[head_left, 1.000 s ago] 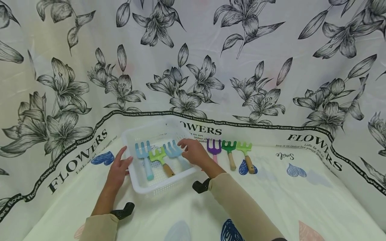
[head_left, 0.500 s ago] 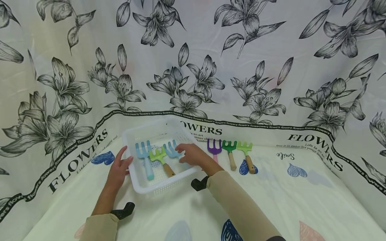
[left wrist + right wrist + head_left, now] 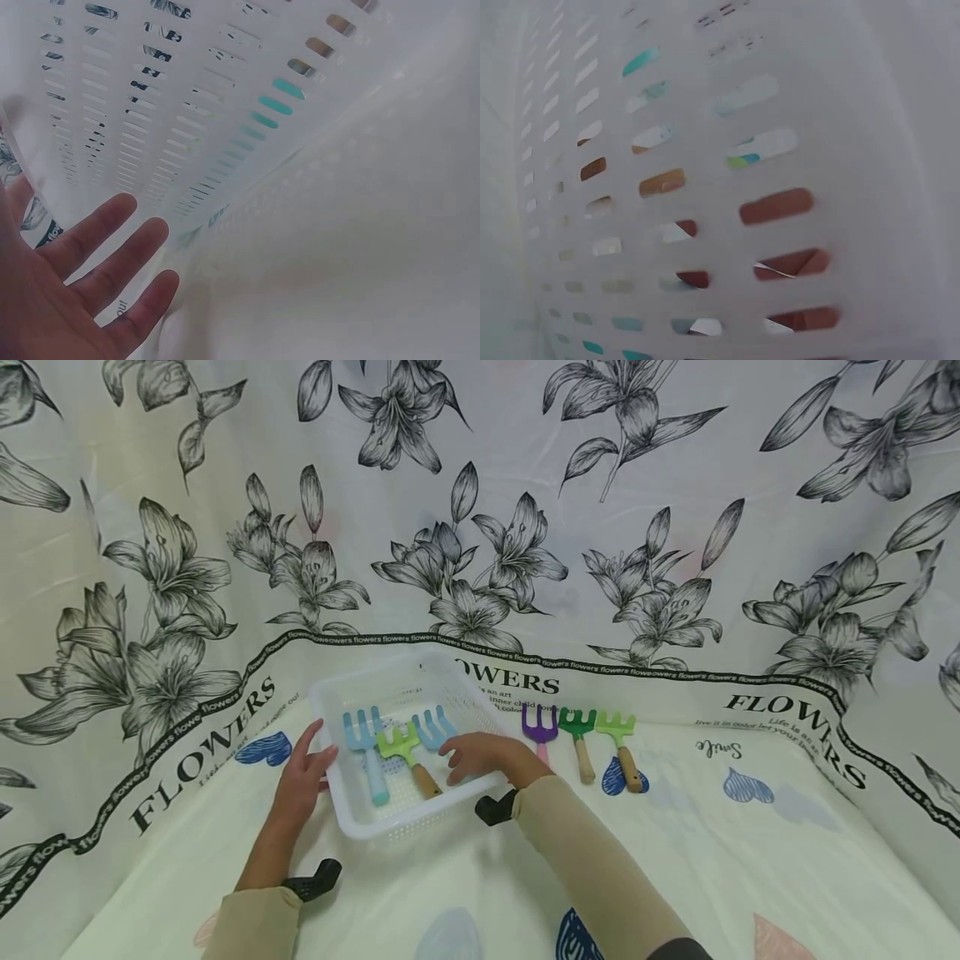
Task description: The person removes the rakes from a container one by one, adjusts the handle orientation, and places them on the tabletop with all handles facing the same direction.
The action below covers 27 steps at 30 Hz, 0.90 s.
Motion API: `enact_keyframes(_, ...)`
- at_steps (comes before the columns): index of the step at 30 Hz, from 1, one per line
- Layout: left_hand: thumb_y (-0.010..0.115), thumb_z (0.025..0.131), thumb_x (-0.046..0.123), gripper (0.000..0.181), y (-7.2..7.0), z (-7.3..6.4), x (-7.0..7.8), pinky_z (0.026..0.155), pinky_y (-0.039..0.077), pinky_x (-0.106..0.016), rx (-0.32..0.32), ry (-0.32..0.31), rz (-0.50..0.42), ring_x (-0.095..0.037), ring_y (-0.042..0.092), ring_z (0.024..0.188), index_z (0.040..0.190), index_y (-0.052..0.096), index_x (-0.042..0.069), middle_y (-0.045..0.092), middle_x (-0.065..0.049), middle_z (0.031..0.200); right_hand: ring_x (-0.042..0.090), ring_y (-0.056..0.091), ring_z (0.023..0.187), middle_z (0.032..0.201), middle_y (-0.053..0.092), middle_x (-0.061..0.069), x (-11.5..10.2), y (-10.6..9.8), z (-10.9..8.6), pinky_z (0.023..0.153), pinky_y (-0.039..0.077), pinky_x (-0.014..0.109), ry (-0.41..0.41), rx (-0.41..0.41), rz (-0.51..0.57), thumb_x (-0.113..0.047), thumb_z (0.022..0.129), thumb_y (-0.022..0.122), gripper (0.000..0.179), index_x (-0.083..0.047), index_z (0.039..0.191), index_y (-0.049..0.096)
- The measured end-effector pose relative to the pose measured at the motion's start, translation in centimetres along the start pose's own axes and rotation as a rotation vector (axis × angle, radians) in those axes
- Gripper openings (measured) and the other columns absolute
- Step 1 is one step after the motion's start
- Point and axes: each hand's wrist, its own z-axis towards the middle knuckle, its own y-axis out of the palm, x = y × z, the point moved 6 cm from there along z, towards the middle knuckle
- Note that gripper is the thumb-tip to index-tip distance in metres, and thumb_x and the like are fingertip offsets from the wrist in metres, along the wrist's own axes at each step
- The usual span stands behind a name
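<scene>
A white slotted plastic basket (image 3: 420,817) holds a blue hand fork (image 3: 377,772), a light green hand fork (image 3: 401,743) with a wooden handle, and another blue hand fork (image 3: 433,737). My left hand (image 3: 296,781) touches the basket's left rim with its thumb. In the left wrist view, its fingers (image 3: 124,262) stretch out spread, outside the slotted wall. My right hand (image 3: 483,753) reaches over the right side into the basket. Its loosely bent fingers hang beside the second blue fork and hide that fork's handle. The right wrist view sees the hand only through the slots.
To the basket's right lie a purple hand fork (image 3: 540,727), a dark green hand fork (image 3: 584,760) and a light green hand fork (image 3: 630,768) in a row on the cream cloth (image 3: 712,860). A flower-printed curtain (image 3: 517,443) hangs behind.
My right hand has drawn back from beside the second blue fork's tines toward its handle end. The left hand stays at the rim. The camera view shifts slightly.
</scene>
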Motion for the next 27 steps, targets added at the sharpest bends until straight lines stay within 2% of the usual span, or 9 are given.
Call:
enact_keyframes(4, 0.041, 0.102, 0.047, 0.067, 0.0, 0.1, 0.1, 0.097, 0.044, -0.055, -0.001, 0.000, 0.000, -0.042, 0.047, 0.125, 0.157, 0.006, 0.035, 0.038, -0.025, 0.147, 0.022, 0.048, 0.127, 0.133, 0.059, 0.005, 0.2, 0.2, 0.3, 0.106, 0.035, 0.041, 0.002, -0.023, -0.042, -0.027, 0.091, 0.068, 0.059, -0.014, 0.145, 0.046)
enact_keyframes(7, 0.041, 0.102, 0.048, 0.067, 0.1, 0.1, 0.1, 0.097, 0.044, -0.054, -0.007, -0.003, -0.004, -0.042, 0.046, 0.126, 0.157, 0.005, 0.035, 0.037, -0.025, 0.148, 0.022, 0.049, 0.126, 0.131, 0.060, 0.004, 0.2, 0.1, 0.3, 0.106, 0.036, 0.040, 0.006, -0.004, -0.048, -0.027, 0.090, 0.068, 0.060, -0.014, 0.144, 0.046)
enact_keyframes(13, 0.040, 0.101, 0.051, 0.068, 0.1, 0.0, -0.1, 0.098, 0.044, -0.054, -0.013, -0.007, -0.003, -0.042, 0.045, 0.127, 0.157, 0.004, 0.037, 0.035, -0.024, 0.149, 0.021, 0.055, 0.117, 0.123, 0.063, 0.004, 0.1, -0.9, 0.2, 0.099, 0.042, 0.040, -0.048, 0.154, 0.020, -0.023, 0.089, 0.072, 0.061, -0.012, 0.143, 0.047)
enact_keyframes(19, 0.040, 0.100, 0.052, 0.068, 0.2, -0.1, 0.0, 0.097, 0.044, -0.054, -0.005, -0.003, 0.005, -0.041, 0.046, 0.127, 0.157, 0.005, 0.037, 0.036, -0.024, 0.149, 0.021, 0.054, 0.117, 0.125, 0.062, 0.005, 0.0, -2.0, -0.1, 0.097, 0.044, 0.037, -0.097, 0.308, 0.045, -0.017, 0.086, 0.075, 0.062, -0.014, 0.142, 0.048)
enact_keyframes(22, 0.040, 0.100, 0.053, 0.069, 0.2, -0.1, 0.0, 0.097, 0.045, -0.053, -0.003, -0.004, 0.005, -0.041, 0.045, 0.127, 0.157, 0.005, 0.037, 0.035, -0.024, 0.150, 0.022, 0.055, 0.118, 0.125, 0.063, 0.006, -0.1, -2.4, -0.5, 0.096, 0.045, 0.036, -0.125, 0.377, 0.045, -0.013, 0.086, 0.074, 0.059, -0.014, 0.140, 0.049)
enact_keyframes(27, 0.039, 0.101, 0.052, 0.068, 0.2, -0.1, 0.0, 0.096, 0.046, -0.052, -0.001, 0.008, 0.008, -0.041, 0.044, 0.128, 0.157, 0.005, 0.035, 0.034, -0.024, 0.150, 0.019, 0.056, 0.115, 0.119, 0.066, 0.004, -0.4, -2.9, -1.3, 0.087, 0.047, 0.031, -0.177, 0.475, 0.051, -0.004, 0.087, 0.068, 0.048, -0.016, 0.133, 0.057)
